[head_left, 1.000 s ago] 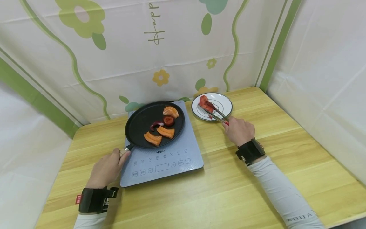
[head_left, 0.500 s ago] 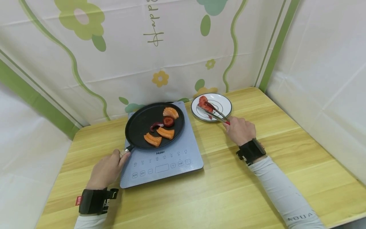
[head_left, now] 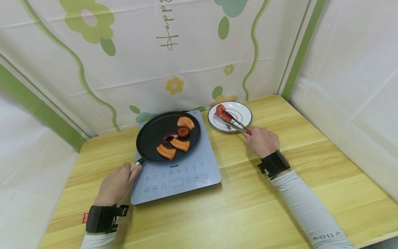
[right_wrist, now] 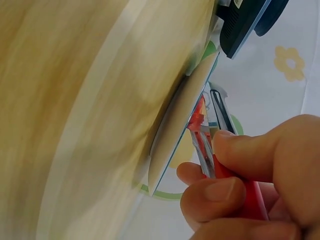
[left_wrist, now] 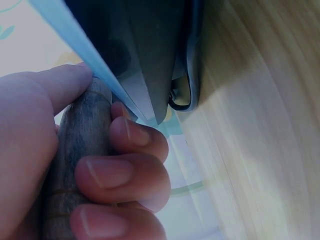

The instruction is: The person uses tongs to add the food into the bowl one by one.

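My left hand point(head_left: 115, 183) grips the wooden handle point(left_wrist: 85, 125) of a black frying pan point(head_left: 152, 135), fingers wrapped round it in the left wrist view. In the pan lie several orange salmon slices point(head_left: 166, 151), a round dark-red slice point(head_left: 183, 131) and a curled purple-red tentacle piece point(head_left: 169, 137). To the right, my right hand point(head_left: 263, 141) holds metal tongs with red grips point(right_wrist: 240, 195). The tips of the tongs point(head_left: 231, 123) reach over a white plate point(head_left: 245, 112), one arm on each side of a red piece of food point(head_left: 221, 110) lying there.
The pan stands on a flat grey induction cooker point(head_left: 192, 166) with touch buttons along its front. Beneath everything is a wood-grain table point(head_left: 248, 207). A white curtain with flower prints point(head_left: 199, 62) hangs directly behind, and white sheets point(head_left: 357, 86) close off the sides.
My right hand and the tongs have drifted very slightly to the right. The left hand, pan and food in it look unchanged.
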`<state>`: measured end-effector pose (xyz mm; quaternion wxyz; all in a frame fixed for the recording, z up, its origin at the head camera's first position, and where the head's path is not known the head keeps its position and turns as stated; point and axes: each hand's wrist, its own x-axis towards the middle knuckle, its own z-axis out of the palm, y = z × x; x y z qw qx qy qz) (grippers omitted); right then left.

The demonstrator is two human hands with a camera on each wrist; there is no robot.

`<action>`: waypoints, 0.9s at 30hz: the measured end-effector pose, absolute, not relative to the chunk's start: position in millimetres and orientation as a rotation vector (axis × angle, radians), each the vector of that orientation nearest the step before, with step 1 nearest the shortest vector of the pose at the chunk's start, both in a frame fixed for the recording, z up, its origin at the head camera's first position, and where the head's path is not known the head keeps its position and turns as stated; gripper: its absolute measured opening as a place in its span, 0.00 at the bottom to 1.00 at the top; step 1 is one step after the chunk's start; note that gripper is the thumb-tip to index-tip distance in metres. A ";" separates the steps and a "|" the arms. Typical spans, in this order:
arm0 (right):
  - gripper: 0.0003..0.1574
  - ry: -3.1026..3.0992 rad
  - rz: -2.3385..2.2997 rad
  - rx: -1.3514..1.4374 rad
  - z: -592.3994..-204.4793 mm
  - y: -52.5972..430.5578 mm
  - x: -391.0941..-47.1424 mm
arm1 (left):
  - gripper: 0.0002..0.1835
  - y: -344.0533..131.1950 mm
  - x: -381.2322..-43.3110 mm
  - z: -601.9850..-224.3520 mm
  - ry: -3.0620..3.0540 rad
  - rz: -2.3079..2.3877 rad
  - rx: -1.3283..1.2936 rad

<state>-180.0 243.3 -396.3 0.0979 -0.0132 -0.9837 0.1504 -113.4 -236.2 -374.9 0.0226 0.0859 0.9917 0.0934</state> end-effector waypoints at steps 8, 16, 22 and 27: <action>0.18 -2.900 0.477 -0.059 -391.3 243.4 -181.5 | 0.30 -235.6 -113.5 -373.8 3.066 0.282 0.269; 0.17 -2.889 0.476 -0.072 -390.6 241.2 -180.2 | 0.32 -235.8 -113.8 -374.0 3.059 0.273 0.250; 0.21 -2.893 0.430 -0.105 -397.3 239.1 -179.2 | 0.33 -235.1 -113.9 -374.4 3.065 0.261 0.253; 0.18 -2.908 0.337 -0.141 -404.1 235.3 -181.6 | 0.33 -235.6 -113.7 -374.6 3.061 0.267 0.249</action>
